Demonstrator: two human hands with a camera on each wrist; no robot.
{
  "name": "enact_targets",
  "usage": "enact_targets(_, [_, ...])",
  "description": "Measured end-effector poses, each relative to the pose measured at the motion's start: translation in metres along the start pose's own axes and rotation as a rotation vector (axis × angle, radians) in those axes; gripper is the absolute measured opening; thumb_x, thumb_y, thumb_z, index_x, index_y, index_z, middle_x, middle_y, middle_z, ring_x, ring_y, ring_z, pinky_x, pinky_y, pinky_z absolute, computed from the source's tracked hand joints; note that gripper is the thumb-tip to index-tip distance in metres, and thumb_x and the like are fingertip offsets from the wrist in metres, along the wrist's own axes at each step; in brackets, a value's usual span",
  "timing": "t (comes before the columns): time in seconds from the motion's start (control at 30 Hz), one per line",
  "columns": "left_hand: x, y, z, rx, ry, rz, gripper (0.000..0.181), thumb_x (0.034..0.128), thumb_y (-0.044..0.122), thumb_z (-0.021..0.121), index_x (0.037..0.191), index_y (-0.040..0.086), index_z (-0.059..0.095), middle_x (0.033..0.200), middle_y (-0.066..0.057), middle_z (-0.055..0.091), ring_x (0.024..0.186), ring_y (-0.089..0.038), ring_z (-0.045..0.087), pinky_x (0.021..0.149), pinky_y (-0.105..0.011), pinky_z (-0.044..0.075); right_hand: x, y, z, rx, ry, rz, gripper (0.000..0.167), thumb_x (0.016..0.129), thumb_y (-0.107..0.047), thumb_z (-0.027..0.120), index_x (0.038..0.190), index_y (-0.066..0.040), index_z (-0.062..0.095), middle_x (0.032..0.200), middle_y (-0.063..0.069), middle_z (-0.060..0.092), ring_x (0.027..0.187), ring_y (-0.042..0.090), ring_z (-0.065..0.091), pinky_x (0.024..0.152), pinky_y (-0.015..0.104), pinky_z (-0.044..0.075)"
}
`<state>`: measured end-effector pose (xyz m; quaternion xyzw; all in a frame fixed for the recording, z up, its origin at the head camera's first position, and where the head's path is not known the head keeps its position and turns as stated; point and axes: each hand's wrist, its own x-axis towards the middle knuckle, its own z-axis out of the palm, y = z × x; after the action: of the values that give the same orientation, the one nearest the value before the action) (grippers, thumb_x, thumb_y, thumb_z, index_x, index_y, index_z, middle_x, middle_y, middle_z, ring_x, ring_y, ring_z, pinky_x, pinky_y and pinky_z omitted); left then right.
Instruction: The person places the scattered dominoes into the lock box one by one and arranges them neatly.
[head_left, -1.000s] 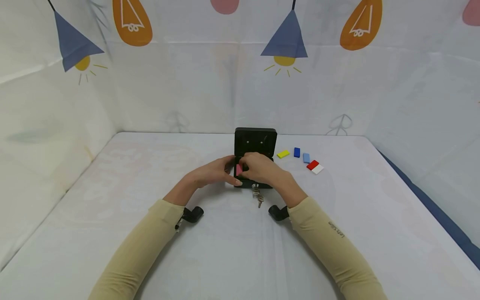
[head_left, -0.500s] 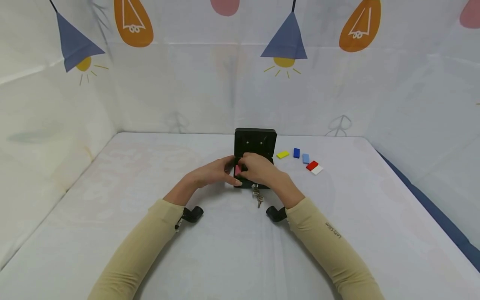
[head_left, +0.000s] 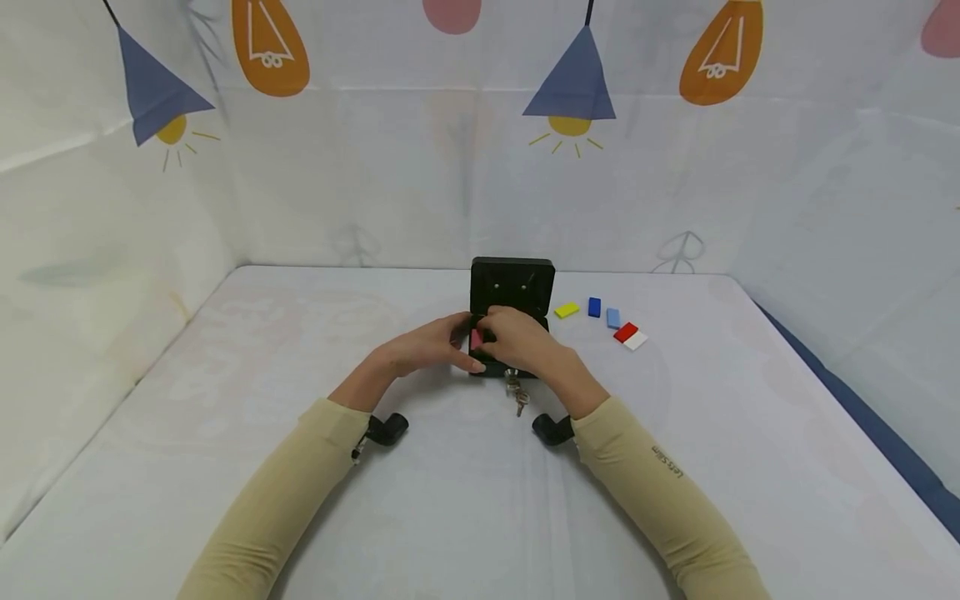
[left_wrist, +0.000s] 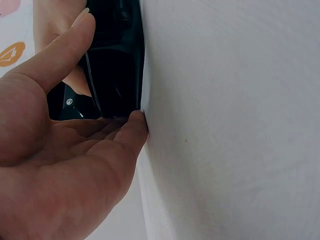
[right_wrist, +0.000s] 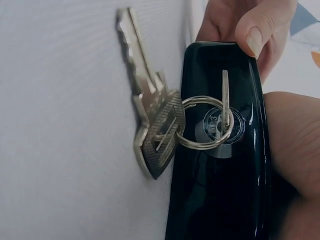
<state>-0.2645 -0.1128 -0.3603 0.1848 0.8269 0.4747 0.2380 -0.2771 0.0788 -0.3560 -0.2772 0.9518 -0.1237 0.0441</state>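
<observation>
One small black box (right_wrist: pixel 215 185) sits near the far edge of a white-covered table (head_left: pixel 420 500), its lid (head_left: pixel 512 283) raised upright at the back, with two bright dots on the inside. At the left end of the box's interior lies a pink piece (head_left: pixel 476 340), partly hidden by fingers. The left hand (head_left: pixel 429 345) grips the box's left end, its thumb on the front corner and its fingers round the side. The right hand (head_left: pixel 523 337) reaches into the box from the right, fingers bent downward; whether they hold anything cannot be told. On the front face is a round lock (right_wrist: pixel 239 120) with one key (right_wrist: pixel 225 95) in it; a metal ring (right_wrist: pixel 200 146) links it to a second key (right_wrist: pixel 152 107), which hangs down in front. To the right of the box, a loose line of flat pieces lies on the table: yellow (head_left: pixel 567 310), dark blue (head_left: pixel 594 307), light blue (head_left: pixel 613 318), then red (head_left: pixel 626 332) and white (head_left: pixel 635 341) touching. Both forearms wear beige sleeves (head_left: pixel 277 500), and a black curved device (head_left: pixel 387 429) shows at each wrist. Behind everything, a white cloth backdrop (head_left: pixel 375 183) carries printed blue lamps (head_left: pixel 572 79) and orange bulbs (head_left: pixel 272 46).
</observation>
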Motion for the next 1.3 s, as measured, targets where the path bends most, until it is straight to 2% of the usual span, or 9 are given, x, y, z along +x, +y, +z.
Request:
enact_targets(0.2, [0.0,0.002,0.0,0.005,-0.002,0.014,0.096,0.0837,0.025,0.079,0.159,0.014,0.02,0.161,-0.005,0.031,0.138,-0.024,0.037,0.12,-0.048,0.03,-0.001,0.0,-0.002,0.022,-0.004,-0.004,0.038,0.095,-0.026,0.068,0.129,-0.009,0.066,0.117,0.004,0.063,0.1,0.019,0.058,0.095,0.036,0.054])
enact_targets(0.5, [0.001,0.002,0.0,0.01,-0.002,0.006,0.097,0.0833,0.026,0.08,0.159,0.013,0.02,0.16,-0.005,0.032,0.133,-0.024,0.039,0.119,-0.047,0.031,-0.005,0.004,-0.005,0.06,0.01,-0.036,0.041,0.095,-0.026,0.066,0.131,-0.007,0.064,0.12,0.007,0.065,0.103,0.02,0.06,0.096,0.039,0.054])
enact_targets(0.67, [0.001,0.001,0.001,0.009,-0.003,0.004,0.098,0.0826,0.026,0.081,0.159,0.014,0.02,0.16,-0.005,0.033,0.135,-0.023,0.038,0.119,-0.047,0.031,-0.008,0.006,-0.009,0.089,0.035,-0.044,0.043,0.094,-0.026,0.067,0.132,-0.007,0.063,0.122,0.007,0.065,0.105,0.021,0.062,0.096,0.04,0.054])
enact_targets(0.87, [0.001,0.001,0.001,0.006,0.006,-0.022,0.1,0.0817,0.027,0.081,0.159,0.014,0.019,0.158,-0.005,0.035,0.135,-0.023,0.04,0.119,-0.047,0.032,-0.011,0.01,-0.017,0.097,0.022,-0.026,0.047,0.094,-0.029,0.069,0.134,-0.006,0.061,0.125,0.009,0.065,0.107,0.023,0.063,0.097,0.041,0.054])
enact_targets(1.3, [0.002,0.0,0.0,0.007,0.007,-0.029,0.103,0.0799,0.028,0.083,0.159,0.014,0.019,0.16,-0.006,0.034,0.146,-0.025,0.036,0.122,-0.047,0.029,-0.02,0.036,-0.035,0.137,0.067,-0.025,0.046,0.093,-0.029,0.069,0.131,-0.004,0.063,0.114,0.011,0.066,0.103,0.025,0.063,0.091,0.041,0.056])
